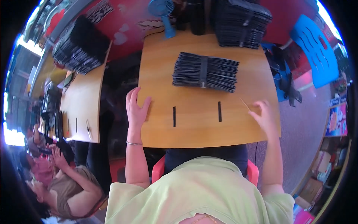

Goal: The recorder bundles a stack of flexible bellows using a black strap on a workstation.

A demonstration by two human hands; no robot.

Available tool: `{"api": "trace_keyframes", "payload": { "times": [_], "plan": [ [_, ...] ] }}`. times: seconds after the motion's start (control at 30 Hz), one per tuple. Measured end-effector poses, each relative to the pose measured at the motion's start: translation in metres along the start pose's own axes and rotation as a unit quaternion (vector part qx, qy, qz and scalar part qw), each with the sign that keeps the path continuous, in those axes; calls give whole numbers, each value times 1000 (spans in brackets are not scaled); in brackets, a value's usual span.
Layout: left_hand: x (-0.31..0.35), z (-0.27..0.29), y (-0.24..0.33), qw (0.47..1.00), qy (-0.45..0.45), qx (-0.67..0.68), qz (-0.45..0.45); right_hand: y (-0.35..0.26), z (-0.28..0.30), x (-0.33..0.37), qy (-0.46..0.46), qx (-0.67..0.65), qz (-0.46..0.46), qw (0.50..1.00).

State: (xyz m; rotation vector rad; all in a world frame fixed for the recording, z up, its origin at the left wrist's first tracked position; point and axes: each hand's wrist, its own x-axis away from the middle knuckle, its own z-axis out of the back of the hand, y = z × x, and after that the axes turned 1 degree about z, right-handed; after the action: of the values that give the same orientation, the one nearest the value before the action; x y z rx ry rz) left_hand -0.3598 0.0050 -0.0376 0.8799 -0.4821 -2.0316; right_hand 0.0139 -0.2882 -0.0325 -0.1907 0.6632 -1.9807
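Observation:
A bundle of thin black folded sheets or pouches (186,71) lies on the wooden table (197,136), with a dark band (203,71) around its middle. My left hand (136,110) is at the table's left edge, fingers and thumb spread, holding nothing. Over the right side of the table is my right hand (265,117), its fingers bent and a gap between thumb and forefinger. A thin light stick (244,103) has its near end by my right thumb tip; it does not look gripped. Two short black strips (174,116) mark the tabletop between my hands.
Taller banded black stacks stand at the table's far right (242,24) and on a side table at left (80,46). A blue fan (161,9) stands at the far edge. A blue chair (317,52) is at right. Another person (76,186) sits at lower left.

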Motion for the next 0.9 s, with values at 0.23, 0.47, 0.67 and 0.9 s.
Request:
{"api": "trace_keyframes", "payload": {
  "times": [0.23,0.47,0.67,0.9],
  "plan": [
    [37,8,-13,993,-39,-108,-10,7,-12,24,25,6,-90,996],
    [14,-18,32,991,-54,-106,-62,-24,-21,-12,91,-59,11,994],
    [-30,-67,46,994,-95,25,-56,-45,-33,-79,55,-119,110,985],
    [-51,-84,44,973,-123,188,43,-33,-47,-122,36,-270,146,951]
  ]
}}
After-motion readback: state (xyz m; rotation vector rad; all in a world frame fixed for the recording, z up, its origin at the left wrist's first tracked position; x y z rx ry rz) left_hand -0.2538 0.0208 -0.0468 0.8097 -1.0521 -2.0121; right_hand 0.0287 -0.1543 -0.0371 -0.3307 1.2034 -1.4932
